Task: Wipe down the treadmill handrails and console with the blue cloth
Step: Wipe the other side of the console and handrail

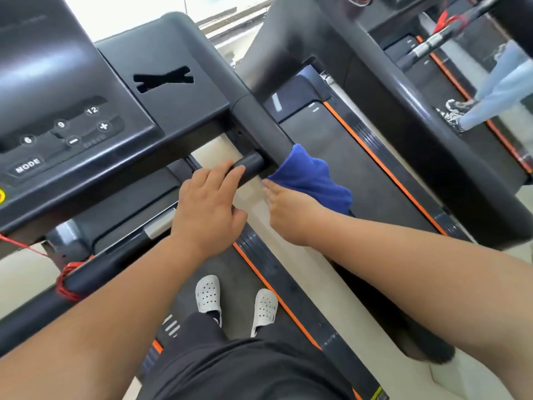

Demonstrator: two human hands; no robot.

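While the blue cloth sits bunched against the right handrail where that rail leaves the console, the right hand presses it there from below, fingers closed on the fabric and mostly hidden by it. Just to the left, the left hand lies palm down with fingers curled over the short crossbar that runs under the console; its thumb hooks below the bar. The two hands are near each other but apart. The console's button panel shows the marks 6, 9, 12, plus, minus and MODE. A red cord is wound around the near bar at the left. Below, white perforated shoes stand on the dark belt, edged with an orange stripe. A second treadmill stands to the right, with another person's leg at its far side.
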